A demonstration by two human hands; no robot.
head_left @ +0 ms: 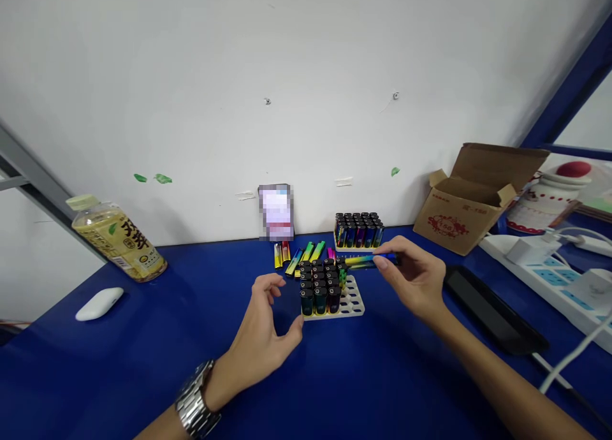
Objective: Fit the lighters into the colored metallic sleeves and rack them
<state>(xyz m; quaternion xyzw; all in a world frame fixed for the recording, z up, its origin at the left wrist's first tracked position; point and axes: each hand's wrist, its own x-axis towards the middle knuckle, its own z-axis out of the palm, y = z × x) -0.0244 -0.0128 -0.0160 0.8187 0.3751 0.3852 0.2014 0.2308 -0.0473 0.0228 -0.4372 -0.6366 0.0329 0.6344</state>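
Seen from the head camera, while the right hand [414,277] pinches a coloured stick [361,260] between thumb and fingers, the left hand [268,338] is partly curled, thumb and fingers apart, beside the left side of the near rack [359,311]; whether its thumb touches the rack cannot be told. The pinched stick lies nearly level above the rack's back right part, its dark end at the fingers. Black-topped sticks stand upright in the rack's left part, while holes show on the right. Behind the rack, loose sticks [306,252] lie on the table [335,382], and a far rack [348,249] near the wall is packed with more.

The table is deep blue and slightly glossy. A phone [276,212] leans on the pale wall [306,108], its screen blurred; two fixings, green leaf shapes and torn white scraps mark the plaster. At left stand a bottle [117,239] of yellowish drink and a white case [99,304], with a grey frame [38,178] behind. At right are an open carton [452,220], a jar [547,198], a power strip [507,252] with plugs and cables, a black device [495,309] and a blue frame [554,108]. A metal watch [196,398] circles the left wrist.
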